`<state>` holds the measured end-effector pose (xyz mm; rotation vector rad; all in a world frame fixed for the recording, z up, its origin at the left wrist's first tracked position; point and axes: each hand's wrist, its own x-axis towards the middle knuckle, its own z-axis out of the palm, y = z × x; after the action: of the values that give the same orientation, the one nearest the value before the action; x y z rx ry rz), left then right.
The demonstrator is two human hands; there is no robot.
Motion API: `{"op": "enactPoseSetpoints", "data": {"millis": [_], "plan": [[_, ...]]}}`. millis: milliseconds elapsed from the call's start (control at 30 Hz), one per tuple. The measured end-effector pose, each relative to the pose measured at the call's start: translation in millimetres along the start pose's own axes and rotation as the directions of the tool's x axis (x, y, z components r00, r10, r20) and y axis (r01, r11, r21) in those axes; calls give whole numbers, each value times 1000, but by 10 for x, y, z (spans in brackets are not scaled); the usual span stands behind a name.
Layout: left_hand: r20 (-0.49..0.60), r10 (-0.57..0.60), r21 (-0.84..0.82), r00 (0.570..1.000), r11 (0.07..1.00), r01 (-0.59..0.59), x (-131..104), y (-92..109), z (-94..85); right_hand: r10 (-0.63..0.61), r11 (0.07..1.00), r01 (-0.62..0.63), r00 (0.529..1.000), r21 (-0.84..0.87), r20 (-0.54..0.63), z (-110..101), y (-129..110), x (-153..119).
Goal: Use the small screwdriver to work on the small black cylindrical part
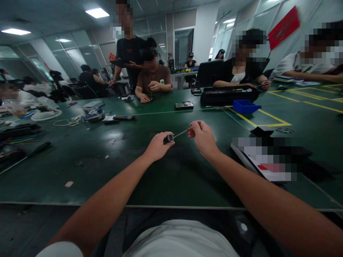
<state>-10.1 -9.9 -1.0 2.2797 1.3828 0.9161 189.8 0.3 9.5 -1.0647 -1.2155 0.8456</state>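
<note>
Above the middle of the green table, my left hand (158, 145) is wrapped round a small dark cylinder (169, 137), whose round, silvery-rimmed end faces up and to the right. My right hand (201, 135), a little to the right and higher, pinches the far end of a thin metal rod (181, 134). The rod slants down to the left, and its lower tip is at the rim of the cylinder. Whether the tip is inside the opening cannot be made out.
Ahead on the green table (160, 185) lie a circuit board (183, 105), a long black case (229, 95) and a blue bin (245, 106). A white-and-black item (264, 162) is near my right forearm. Left are cables (92, 115) and a screwdriver (40, 150). Several people sit opposite.
</note>
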Motion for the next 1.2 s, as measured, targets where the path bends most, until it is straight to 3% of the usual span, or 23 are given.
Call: {"op": "enactPoseSetpoints", "data": {"millis": [267, 1200], "plan": [[1, 5, 18, 1000, 1000, -5, 0, 5, -16, -145, 976, 156, 986, -152, 85, 11, -52, -85], [-13, 0, 35, 1000, 999, 1, 6, 10, 3, -192, 945, 216, 974, -246, 116, 13, -82, -118]]}}
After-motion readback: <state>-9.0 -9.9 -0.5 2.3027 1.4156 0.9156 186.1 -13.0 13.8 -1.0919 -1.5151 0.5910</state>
